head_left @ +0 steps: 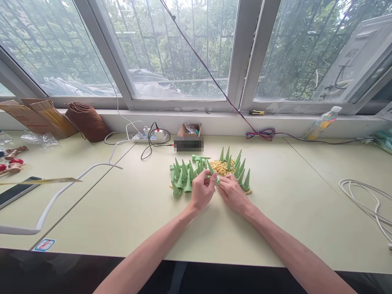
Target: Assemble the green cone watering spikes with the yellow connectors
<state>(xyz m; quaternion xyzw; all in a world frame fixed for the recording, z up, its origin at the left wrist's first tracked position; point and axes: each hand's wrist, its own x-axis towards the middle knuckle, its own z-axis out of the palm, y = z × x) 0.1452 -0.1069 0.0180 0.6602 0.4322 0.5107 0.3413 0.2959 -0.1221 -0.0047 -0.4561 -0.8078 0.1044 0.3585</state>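
Note:
Raised in my left hand (202, 191), a green plastic cone spike (210, 166) leans with its tip up and to the left. My right hand (235, 192) is close by the spike's round base, its fingers drawn together; whatever they pinch, if anything, is hidden. Left of my hands stands a cluster of similar green spikes (180, 179), some upright and some lying down. More spikes (246, 180) stand in rows on the right. Between the groups, just beyond my hands, lies a heap of small tan-yellow pieces (219, 165).
Behind the spikes sit a small open cardboard box (198, 130) and a blurred dark block (188, 144). A power strip (143, 138) with cables is to their left. A phone (18, 191) and white tubing (58, 196) lie far left, a coiled cable (364, 196) far right. A bottle (323, 123) leans near the window.

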